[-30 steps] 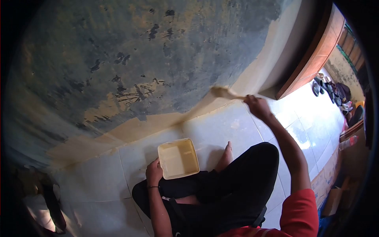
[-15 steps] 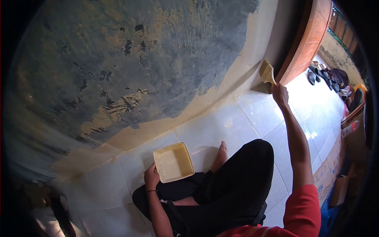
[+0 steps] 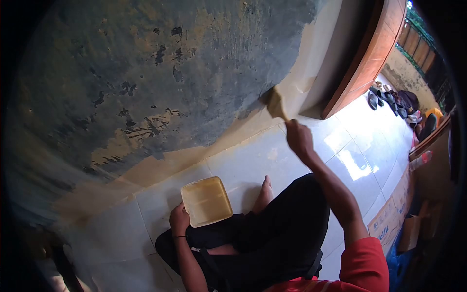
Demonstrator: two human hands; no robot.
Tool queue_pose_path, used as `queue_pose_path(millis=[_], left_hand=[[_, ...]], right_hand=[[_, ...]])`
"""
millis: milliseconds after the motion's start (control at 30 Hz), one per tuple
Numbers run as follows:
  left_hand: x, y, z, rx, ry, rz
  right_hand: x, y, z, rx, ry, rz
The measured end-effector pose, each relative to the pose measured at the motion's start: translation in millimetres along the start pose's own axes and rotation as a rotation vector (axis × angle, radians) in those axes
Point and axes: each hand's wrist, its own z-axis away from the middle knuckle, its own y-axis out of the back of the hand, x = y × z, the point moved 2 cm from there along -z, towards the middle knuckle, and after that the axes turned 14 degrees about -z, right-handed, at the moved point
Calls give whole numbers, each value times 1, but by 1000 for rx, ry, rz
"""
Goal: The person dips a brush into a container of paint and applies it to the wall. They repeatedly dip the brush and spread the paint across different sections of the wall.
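My right hand (image 3: pixel 299 136) is closed round the handle of a wide brush (image 3: pixel 275 103). The brush head is at the lower wall (image 3: pixel 214 58), by the edge between the dark grey patch and the beige band; whether its bristles touch is hard to tell. With my left hand (image 3: pixel 179 220) I grip the left side of a square yellowish container (image 3: pixel 207 201), which is held tilted over my crossed legs. A pale film shows inside it, and my left fingers are partly hidden behind its wall.
White floor tiles (image 3: pixel 243 158) run along the wall base. A brick-coloured door frame (image 3: pixel 365 58) stands at the right, with several shoes (image 3: pixel 389 100) beyond it. Cardboard (image 3: pixel 389 221), a plastic bottle (image 3: pixel 421 160) and something blue (image 3: pixel 399 263) lie at the right.
My right hand has brought the brush left, from the corner by the door frame to the edge of the dark patch. The view has shifted slightly; my left hand still holds the container.
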Motion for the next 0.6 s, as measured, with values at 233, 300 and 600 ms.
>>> queue_pose_path(millis=[233, 300, 600], left_hand=[[2, 5, 4, -12, 7, -31], [1, 4, 5, -20, 9, -20], [-9, -5, 4, -83, 52, 92]], right_hand=[[-94, -55, 61, -220, 222, -173], [-121, -71, 74, -298, 288, -232], [-205, -123, 82, -567, 564, -291]])
